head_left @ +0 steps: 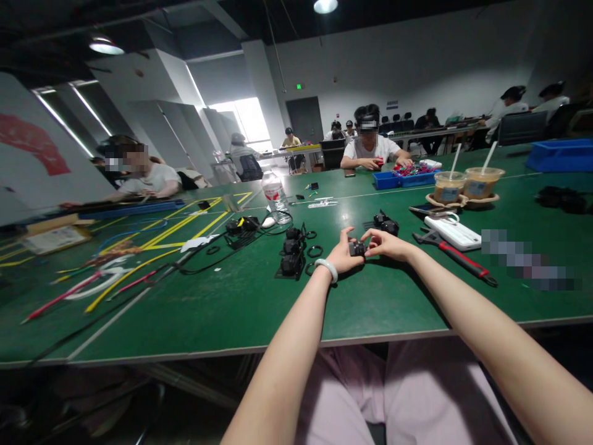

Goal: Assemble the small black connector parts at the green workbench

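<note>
One black part [357, 248] sits in your half-curled left hand [341, 254], pinched by your right hand [385, 243], its completion unclear.

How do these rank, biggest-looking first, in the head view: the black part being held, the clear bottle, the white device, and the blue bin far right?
1. Blue bin, though partly cut off
2. Clear bottle and white device: too alike to rank
3. Black part

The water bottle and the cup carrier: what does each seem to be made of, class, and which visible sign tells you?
Bottle: probably thin plastic, clear and glossy; light passes through its wall.
Carrier: perhaps moulded paper pulp, by its dull tan surface.
</note>
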### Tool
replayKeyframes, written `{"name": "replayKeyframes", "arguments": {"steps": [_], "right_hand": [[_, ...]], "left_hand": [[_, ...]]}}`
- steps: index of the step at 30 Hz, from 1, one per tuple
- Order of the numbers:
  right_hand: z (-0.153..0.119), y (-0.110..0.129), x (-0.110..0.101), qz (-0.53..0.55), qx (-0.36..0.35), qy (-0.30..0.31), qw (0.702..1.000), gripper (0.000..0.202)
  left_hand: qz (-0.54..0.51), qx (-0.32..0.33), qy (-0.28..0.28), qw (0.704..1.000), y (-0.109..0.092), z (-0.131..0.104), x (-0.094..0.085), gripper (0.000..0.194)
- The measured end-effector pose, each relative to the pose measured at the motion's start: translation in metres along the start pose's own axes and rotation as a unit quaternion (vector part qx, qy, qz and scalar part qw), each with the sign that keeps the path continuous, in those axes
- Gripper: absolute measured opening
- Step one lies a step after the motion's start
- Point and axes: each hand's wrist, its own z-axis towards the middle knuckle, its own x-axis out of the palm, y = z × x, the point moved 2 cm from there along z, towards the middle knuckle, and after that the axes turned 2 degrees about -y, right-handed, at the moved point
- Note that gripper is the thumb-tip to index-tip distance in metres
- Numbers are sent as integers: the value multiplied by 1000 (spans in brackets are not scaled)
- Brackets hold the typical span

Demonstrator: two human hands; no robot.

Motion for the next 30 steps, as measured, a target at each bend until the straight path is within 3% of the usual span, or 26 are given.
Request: {"name": "replayKeyframes", "arguments": {"steps": [12, 30], "right_hand": [[3, -3, -5, -50, 3, -34, 998, 39], [3, -5, -6, -40, 29, -27, 998, 39]], "left_hand": [[7, -2, 1, 1000, 2, 1, -1, 83], [12, 9, 17, 1000, 5, 2, 0, 80]]}}
